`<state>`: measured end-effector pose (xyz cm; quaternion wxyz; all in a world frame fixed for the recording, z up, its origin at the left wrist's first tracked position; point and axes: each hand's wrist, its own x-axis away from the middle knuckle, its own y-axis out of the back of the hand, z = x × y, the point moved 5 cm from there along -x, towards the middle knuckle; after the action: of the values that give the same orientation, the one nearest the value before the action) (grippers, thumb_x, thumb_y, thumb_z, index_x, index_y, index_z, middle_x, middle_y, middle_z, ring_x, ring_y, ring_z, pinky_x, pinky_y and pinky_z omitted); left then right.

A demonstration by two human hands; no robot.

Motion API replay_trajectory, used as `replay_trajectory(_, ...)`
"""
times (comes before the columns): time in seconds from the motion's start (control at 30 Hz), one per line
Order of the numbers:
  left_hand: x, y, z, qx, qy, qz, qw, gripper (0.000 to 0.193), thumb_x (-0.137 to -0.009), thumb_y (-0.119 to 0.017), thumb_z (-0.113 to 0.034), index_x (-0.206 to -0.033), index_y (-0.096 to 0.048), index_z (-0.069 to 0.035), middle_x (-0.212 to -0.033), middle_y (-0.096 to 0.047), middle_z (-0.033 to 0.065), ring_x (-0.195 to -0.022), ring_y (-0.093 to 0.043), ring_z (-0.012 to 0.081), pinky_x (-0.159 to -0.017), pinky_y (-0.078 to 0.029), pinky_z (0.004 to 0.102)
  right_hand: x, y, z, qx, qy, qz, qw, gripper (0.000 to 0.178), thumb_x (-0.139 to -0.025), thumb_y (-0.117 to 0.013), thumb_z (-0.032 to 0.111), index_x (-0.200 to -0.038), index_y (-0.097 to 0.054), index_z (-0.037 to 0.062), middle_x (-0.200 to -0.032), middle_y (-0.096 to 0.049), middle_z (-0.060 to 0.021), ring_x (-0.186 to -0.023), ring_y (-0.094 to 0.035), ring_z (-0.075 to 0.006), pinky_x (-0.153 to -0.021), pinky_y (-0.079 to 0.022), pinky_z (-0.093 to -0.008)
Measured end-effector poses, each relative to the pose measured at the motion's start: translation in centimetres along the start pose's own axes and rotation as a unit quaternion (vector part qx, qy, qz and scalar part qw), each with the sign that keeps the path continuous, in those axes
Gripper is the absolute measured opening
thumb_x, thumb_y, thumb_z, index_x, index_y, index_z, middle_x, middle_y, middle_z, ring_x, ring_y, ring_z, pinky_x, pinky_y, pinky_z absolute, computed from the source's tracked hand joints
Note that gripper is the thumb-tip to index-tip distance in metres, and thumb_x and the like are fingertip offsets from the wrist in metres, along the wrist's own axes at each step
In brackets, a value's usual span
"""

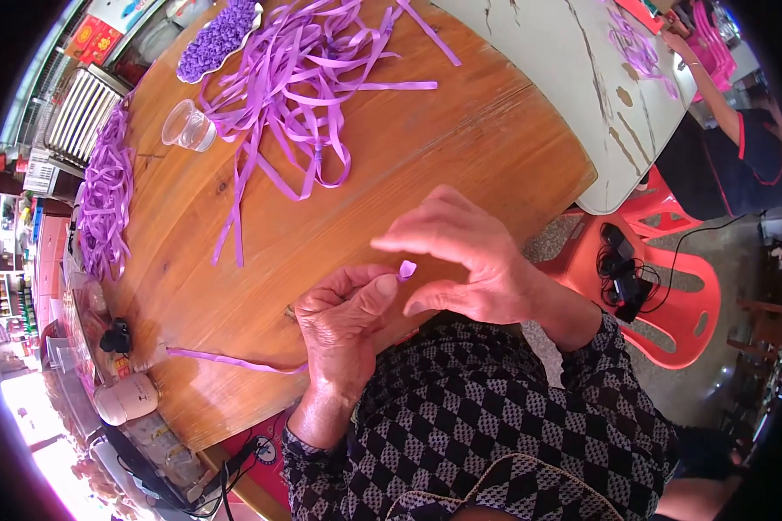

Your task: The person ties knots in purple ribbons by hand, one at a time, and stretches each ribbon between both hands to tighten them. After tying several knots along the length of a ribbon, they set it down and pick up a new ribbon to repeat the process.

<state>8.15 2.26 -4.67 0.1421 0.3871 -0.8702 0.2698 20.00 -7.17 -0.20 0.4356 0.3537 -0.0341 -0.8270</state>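
Note:
My left hand (339, 313) is closed in a pinch on a purple ribbon (407, 270), whose short folded tip sticks up between thumb and forefinger. A tail of purple ribbon trails from under that hand leftward across the wooden table (460, 130). Just right of the tip, my right hand (478, 260) is open and holds nothing, its thumb and fingers spread apart. A tangled heap of purple ribbons (308, 104) lies at the far side. Beside it are a white dish of small purple pieces (220, 39) and a clear plastic cup (191, 128).
More purple ribbons (104, 200) hang along the table's left edge. A pale jar (126, 399) stands at lower left. To the right are a marble-patterned table (552, 61), a red plastic chair (699, 300) with black cables (621, 273), and another person's arm (712, 95) near purple ribbon.

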Motion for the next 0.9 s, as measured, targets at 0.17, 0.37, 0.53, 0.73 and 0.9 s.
replay_trajectory(0.17,0.8,-0.3,-0.9,-0.037,0.008,0.03,0.999,0.02,-0.08,-0.068,-0.015,-0.084,-0.062,0.004,-0.059,-0.052,-0.0007,-0.044,-0.035,0.0035,-0.039,-0.023,0.0183,0.0,-0.7,0.0,0.017,0.027,0.014,0.999,0.027,-0.06,-0.077,0.009,-0.084,-0.065,0.0057,-0.079,-0.057,-0.0036,-0.072,-0.052,-0.0212,-0.064,-0.043,-0.0324)
replay_trajectory(0.37,1.1,0.5,-1.2,-0.03,0.017,0.083,0.996,0.018,-0.082,-0.065,-0.011,-0.091,-0.063,0.005,-0.067,-0.055,-0.0036,-0.054,-0.041,0.0011,-0.048,-0.029,0.0141,0.1,-0.5,-0.2,-0.007,0.012,0.028,1.0,0.026,-0.061,-0.076,0.007,-0.084,-0.065,0.0056,-0.079,-0.057,-0.0035,-0.072,-0.052,-0.0204,-0.063,-0.043,-0.0308)
replay_trajectory(0.53,1.2,0.2,-0.9,-0.076,-0.031,0.034,0.996,0.017,-0.079,-0.067,-0.01,-0.085,-0.062,0.005,-0.059,-0.052,-0.0017,-0.044,-0.035,0.0022,-0.041,-0.022,0.0171,-0.3,-0.8,-0.1,-0.036,-0.017,0.046,0.998,0.024,-0.063,-0.076,0.007,-0.085,-0.064,0.0058,-0.079,-0.058,-0.0031,-0.072,-0.053,-0.0202,-0.063,-0.042,-0.0305)
replay_trajectory(0.73,1.0,0.2,-1.5,-0.072,-0.015,0.066,0.995,0.015,-0.076,-0.069,-0.006,-0.085,-0.062,0.004,-0.062,-0.055,-0.0011,-0.047,-0.04,0.0021,-0.043,-0.025,0.0154,0.1,-0.8,-0.6,-0.063,-0.016,0.082,0.995,0.02,-0.066,-0.075,0.008,-0.082,-0.063,0.0053,-0.077,-0.059,-0.0024,-0.072,-0.053,-0.0181,-0.065,-0.042,-0.0301)
replay_trajectory(0.9,1.2,0.2,-1.7,-0.108,-0.025,0.096,0.989,0.011,-0.08,-0.066,-0.003,-0.086,-0.063,0.005,-0.078,-0.063,0.0026,-0.068,-0.053,0.0051,-0.064,-0.043,0.0162,0.2,-0.5,-0.7,-0.106,-0.085,0.098,0.986,0.016,-0.069,-0.073,0.006,-0.078,-0.06,0.0052,-0.077,-0.059,-0.0031,-0.073,-0.054,-0.0178,-0.066,-0.043,-0.029)
